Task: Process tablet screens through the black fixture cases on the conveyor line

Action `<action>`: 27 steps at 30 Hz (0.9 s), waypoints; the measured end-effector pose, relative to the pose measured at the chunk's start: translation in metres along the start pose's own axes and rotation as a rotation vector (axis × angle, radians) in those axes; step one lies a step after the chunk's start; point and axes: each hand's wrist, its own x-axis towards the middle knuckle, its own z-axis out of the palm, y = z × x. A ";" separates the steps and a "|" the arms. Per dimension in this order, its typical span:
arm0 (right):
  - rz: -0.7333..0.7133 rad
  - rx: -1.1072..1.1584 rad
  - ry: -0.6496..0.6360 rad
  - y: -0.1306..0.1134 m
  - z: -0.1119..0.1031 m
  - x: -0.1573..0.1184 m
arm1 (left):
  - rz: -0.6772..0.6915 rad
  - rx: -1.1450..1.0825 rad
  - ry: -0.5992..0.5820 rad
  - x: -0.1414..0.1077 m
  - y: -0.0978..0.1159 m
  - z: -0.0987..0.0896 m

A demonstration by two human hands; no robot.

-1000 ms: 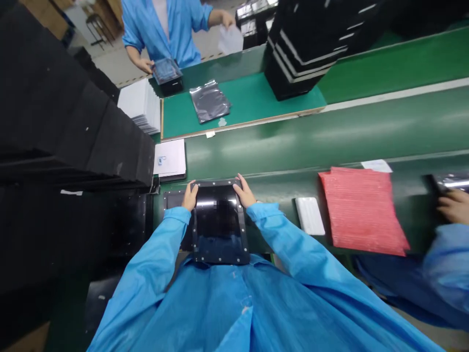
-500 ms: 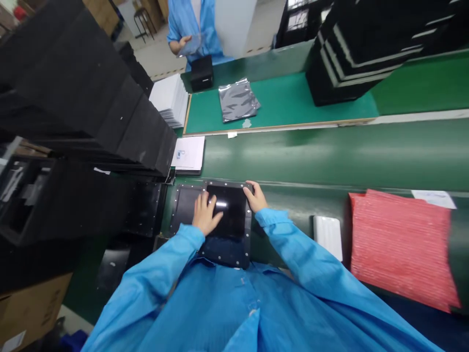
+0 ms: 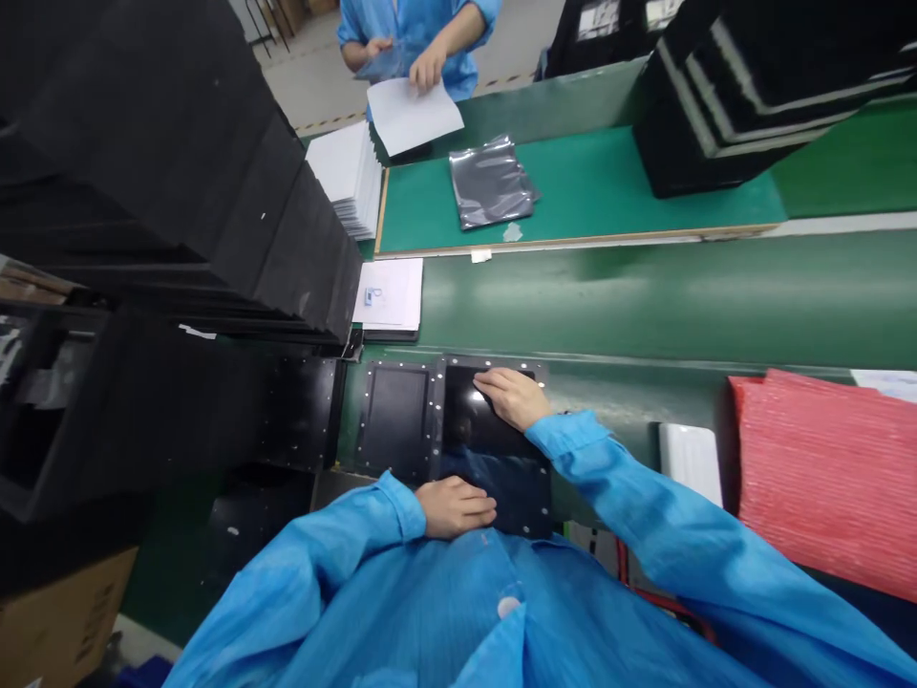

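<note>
A glossy black rectangular panel with a riveted border [image 3: 494, 420] lay on the dark green conveyor belt [image 3: 630, 306] at lower centre; the right hand [image 3: 510, 398] rested flat across its upper part, fingers together, and the left hand [image 3: 455, 506] lay flat along its lower edge, neither hand clamped on it; a matte black riveted frame [image 3: 394, 420] sat touching its left side; a white rectangular pad [image 3: 692, 463] and a stack of red ribbed sheets [image 3: 823, 478] lay to the right; a co-worker in a blue coat [image 3: 408, 38] handled a white sheet [image 3: 414, 115] at upper centre.
</note>
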 end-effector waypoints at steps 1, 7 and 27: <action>0.018 0.014 -0.009 -0.001 0.001 0.000 | 0.048 0.036 0.027 0.001 -0.001 0.001; 0.212 -0.058 0.093 -0.029 0.002 -0.001 | 0.183 0.097 0.147 0.005 -0.003 -0.008; 0.752 0.192 0.238 -0.165 0.073 -0.076 | -1.437 -0.567 0.653 -0.089 -0.101 -0.038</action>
